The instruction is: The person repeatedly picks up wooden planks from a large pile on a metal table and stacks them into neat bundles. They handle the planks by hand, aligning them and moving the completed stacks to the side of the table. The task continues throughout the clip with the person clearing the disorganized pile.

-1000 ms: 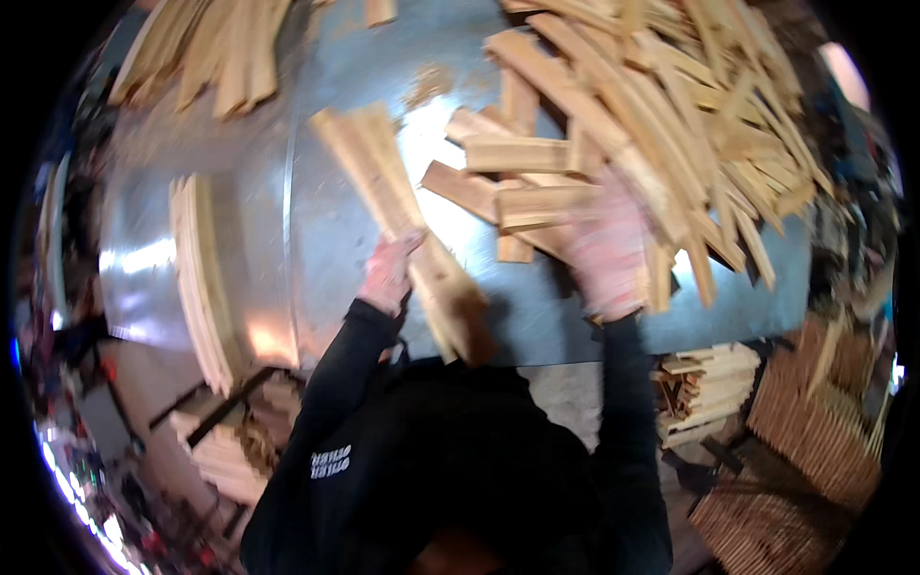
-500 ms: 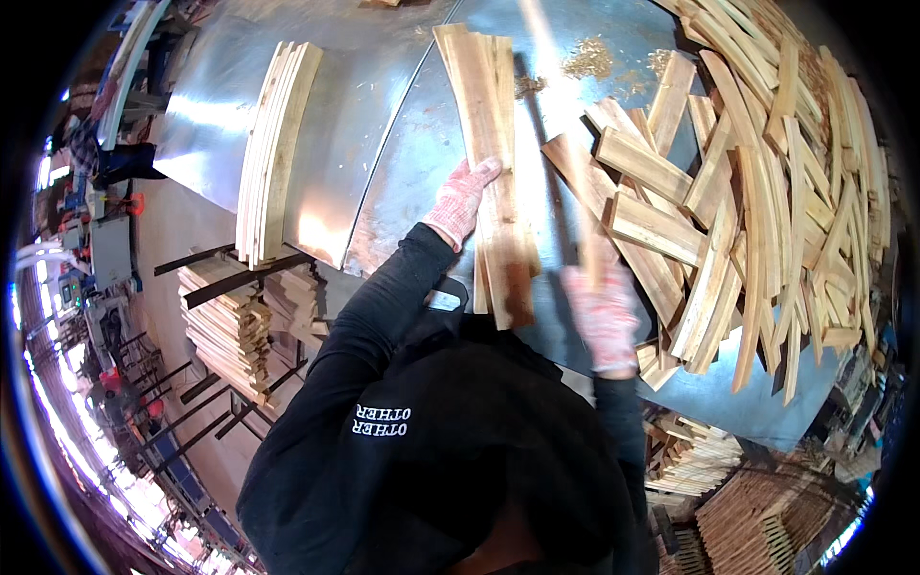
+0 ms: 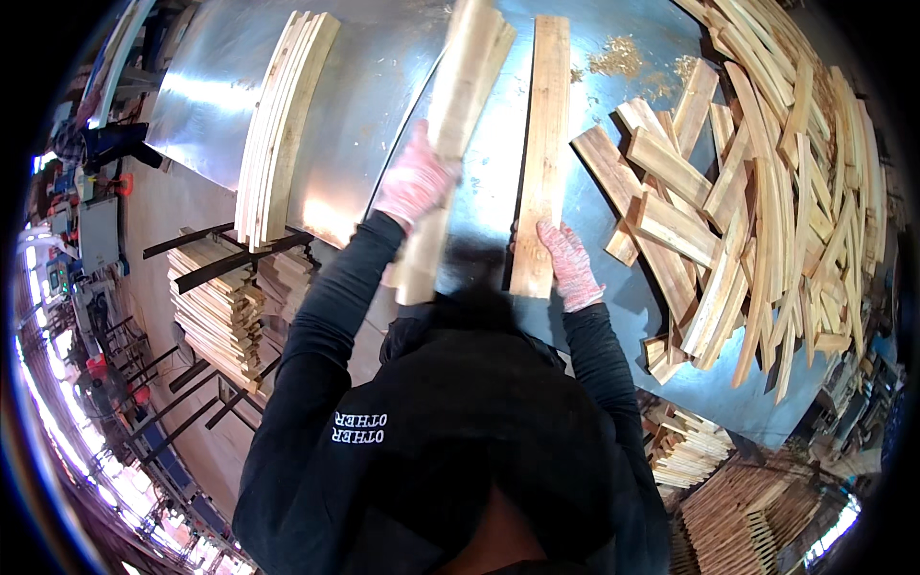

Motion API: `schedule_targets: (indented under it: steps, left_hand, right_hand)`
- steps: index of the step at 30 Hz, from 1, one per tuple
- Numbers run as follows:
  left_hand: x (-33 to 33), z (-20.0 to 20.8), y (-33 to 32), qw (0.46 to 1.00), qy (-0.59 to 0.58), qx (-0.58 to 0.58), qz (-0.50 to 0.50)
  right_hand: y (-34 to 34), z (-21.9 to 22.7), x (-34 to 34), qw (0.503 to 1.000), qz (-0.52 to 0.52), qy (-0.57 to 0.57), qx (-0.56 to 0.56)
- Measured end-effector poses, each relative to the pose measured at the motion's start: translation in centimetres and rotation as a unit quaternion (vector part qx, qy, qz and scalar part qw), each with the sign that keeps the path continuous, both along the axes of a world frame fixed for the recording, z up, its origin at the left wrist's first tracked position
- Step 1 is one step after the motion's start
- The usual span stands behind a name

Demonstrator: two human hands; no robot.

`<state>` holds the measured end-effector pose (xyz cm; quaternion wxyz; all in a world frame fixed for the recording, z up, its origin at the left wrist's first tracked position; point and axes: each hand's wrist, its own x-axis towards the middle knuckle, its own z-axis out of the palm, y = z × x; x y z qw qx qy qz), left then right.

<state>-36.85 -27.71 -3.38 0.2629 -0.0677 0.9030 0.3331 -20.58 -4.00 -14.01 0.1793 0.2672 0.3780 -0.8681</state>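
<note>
Left hand (image 3: 417,182), gloved, at 11 o'clock: closed around a blurred board bundle (image 3: 465,91) extending toward 12 o'clock. Right hand (image 3: 570,268), gloved, at 3 o'clock: partly closed on the near end of 1 flat board (image 3: 546,125), which points to 1 o'clock above the metal table (image 3: 355,125). Loose wood pile (image 3: 762,240): 3 o'clock. Aligned strip stack (image 3: 278,134): 10 o'clock.
</note>
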Motion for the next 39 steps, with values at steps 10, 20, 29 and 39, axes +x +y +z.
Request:
schedule_targets:
  steps: [10, 20, 29, 39]
  left_hand:
    - [4.8, -2.9, 2.9, 0.998, 0.030, -0.057, -0.016]
    - [2.1, -1.5, 4.7, 0.988, 0.041, -0.134, -0.066]
    - [0.8, 0.4, -2.7, 0.993, 0.093, 0.065, 0.036]
    - [-0.2, 1.4, -19.4, 0.982, 0.102, -0.137, 0.084]
  right_hand:
    - [-3.0, 3.7, -2.6, 0.986, 0.066, 0.014, 0.153]
    - [1.4, 9.3, -0.7, 0.607, 0.231, 0.040, 0.759]
    - [15.5, 9.0, 6.6, 0.386, 0.239, -0.074, 0.888]
    - [6.5, 10.7, 3.5, 0.634, 0.298, -0.023, 0.713]
